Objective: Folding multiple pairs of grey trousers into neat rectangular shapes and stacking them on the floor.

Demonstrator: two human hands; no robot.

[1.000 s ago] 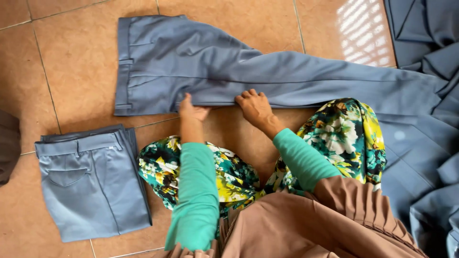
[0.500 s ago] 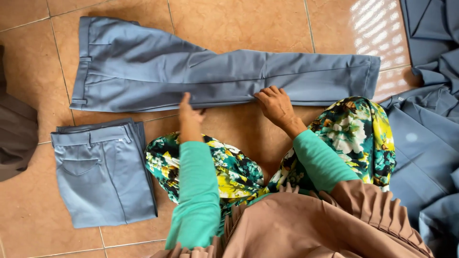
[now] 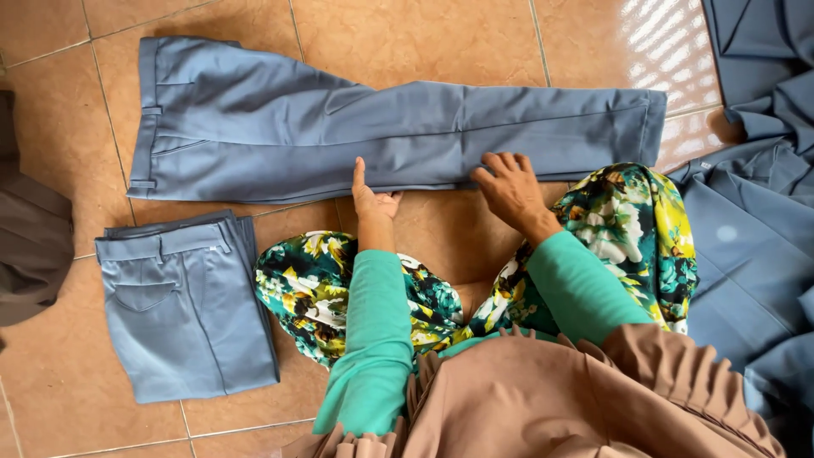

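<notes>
A pair of grey-blue trousers (image 3: 339,136) lies flat on the tiled floor, legs stacked and stretched to the right, waistband at the left. My left hand (image 3: 371,197) rests flat at the near edge of the trousers around mid-leg, fingers together. My right hand (image 3: 507,185) presses on the lower leg's near edge with fingers spread. Both hands lie on top of the cloth without gripping it.
A folded pair of the same grey-blue trousers (image 3: 182,305) sits at the lower left. A pile of grey-blue cloth (image 3: 755,212) fills the right side. Dark brown fabric (image 3: 30,237) lies at the left edge. My knees in floral cloth (image 3: 627,229) are below the hands.
The view has shifted so the trousers sit more central. My right hand has slid rightward along the trouser leg; the left hand stays near mid-leg.
</notes>
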